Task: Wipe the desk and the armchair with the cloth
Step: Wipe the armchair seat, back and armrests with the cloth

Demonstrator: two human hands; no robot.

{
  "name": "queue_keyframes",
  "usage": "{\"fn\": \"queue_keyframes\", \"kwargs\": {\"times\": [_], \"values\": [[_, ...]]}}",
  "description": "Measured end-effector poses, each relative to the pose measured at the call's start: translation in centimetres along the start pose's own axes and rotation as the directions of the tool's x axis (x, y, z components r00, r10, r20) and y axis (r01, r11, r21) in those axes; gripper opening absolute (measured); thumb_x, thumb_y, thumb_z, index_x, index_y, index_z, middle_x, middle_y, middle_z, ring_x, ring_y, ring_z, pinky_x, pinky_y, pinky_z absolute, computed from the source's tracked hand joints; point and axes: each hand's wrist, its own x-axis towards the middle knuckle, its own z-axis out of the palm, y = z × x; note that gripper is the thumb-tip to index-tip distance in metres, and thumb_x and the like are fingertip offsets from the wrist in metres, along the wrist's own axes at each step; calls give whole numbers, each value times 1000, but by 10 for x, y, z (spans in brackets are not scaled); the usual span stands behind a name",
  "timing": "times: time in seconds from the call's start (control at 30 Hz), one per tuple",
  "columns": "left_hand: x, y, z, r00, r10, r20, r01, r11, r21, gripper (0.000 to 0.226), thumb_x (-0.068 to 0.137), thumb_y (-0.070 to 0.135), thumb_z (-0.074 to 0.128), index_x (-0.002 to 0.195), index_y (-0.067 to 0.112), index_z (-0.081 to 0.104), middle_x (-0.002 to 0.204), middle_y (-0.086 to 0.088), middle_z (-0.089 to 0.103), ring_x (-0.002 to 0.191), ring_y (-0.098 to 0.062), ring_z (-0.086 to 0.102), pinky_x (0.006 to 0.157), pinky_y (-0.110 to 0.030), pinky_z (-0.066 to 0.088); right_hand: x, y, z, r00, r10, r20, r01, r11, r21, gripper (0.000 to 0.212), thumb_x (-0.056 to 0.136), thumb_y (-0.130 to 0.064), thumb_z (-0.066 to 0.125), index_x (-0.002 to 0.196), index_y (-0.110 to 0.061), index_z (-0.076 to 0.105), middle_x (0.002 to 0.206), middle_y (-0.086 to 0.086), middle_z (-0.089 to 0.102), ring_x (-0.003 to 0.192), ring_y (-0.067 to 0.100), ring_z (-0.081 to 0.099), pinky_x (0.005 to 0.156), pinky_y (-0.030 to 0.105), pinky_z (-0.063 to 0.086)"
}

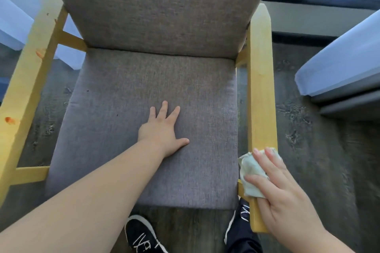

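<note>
The armchair has a grey fabric seat, a grey backrest and pale yellow wooden arms. My left hand lies flat on the seat cushion, fingers spread, holding nothing. My right hand presses a crumpled pale green cloth onto the near end of the right armrest. The left armrest carries orange stains, one midway along it and one nearer me. No desk is in view.
A bed with a light blue sheet stands to the right of the chair. More light blue fabric hangs behind the left armrest. My black shoes stand on the dark wood-look floor just in front of the seat.
</note>
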Motion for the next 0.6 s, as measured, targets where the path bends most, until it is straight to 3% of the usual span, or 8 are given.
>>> {"fn": "queue_keyframes", "kwargs": {"times": [0.1, 0.17, 0.23, 0.37, 0.5, 0.6], "values": [[-12, -16, 8, 998, 59, 27, -59, 998, 0, 107, 81, 79, 58, 159, 46, -7, 172, 9, -16, 160, -27, -4, 120, -56, 32, -17, -21, 0, 991, 132, -9, -131, 990, 46, 27, 85, -5, 57, 97, -15, 78, 153, 7, 50, 149, 30, 38, 111, 56, 44], [-22, -27, 12, 996, 80, 45, -80, 997, 10, 105, 82, 75, 60, 159, 46, -5, 172, 10, -16, 160, -26, -4, 122, -60, 25, -7, -39, -4, 971, 239, -32, -234, 966, 111, 30, 84, -5, 55, 100, -18, 76, 154, 4, 49, 150, 25, 37, 113, 47, 42], [-32, -37, 17, 994, 92, 66, -94, 995, 29, 104, 83, 72, 62, 159, 46, -4, 172, 11, -14, 160, -26, -3, 120, -62, 28, 13, -56, -3, 960, 271, -64, -262, 957, 124, 32, 88, -1, 55, 106, -17, 75, 156, 7, 48, 151, 26, 34, 113, 41, 37], [-47, -58, 18, 993, 78, 88, -83, 995, 59, 104, 82, 70, 66, 159, 45, 0, 173, 7, -12, 159, -30, 0, 116, -65, 35, 68, -68, 8, 961, 270, -57, -261, 956, 132, 31, 93, 2, 56, 115, -12, 72, 158, 16, 43, 153, 33, 27, 116, 45, 35], [-46, -73, 18, 998, 24, 50, -26, 999, 40, 111, 76, 78, 65, 158, 47, -3, 172, 4, -14, 158, -35, -2, 116, -72, 27, 126, -53, 34, 965, 260, 26, -259, 966, -22, 45, 98, 2, 46, 136, -20, 58, 168, 14, 21, 158, 29, 10, 112, 48, 39], [-35, -74, 22, 999, 20, 44, -20, 1000, 8, 117, 69, 85, 65, 155, 53, -8, 171, 9, -18, 158, -36, -9, 112, -78, 22, 157, -35, 59, 909, 399, 119, -387, 915, -111, 71, 94, 10, 40, 152, -30, 35, 172, 7, 0, 158, 25, -6, 117, 48, 32]]}}
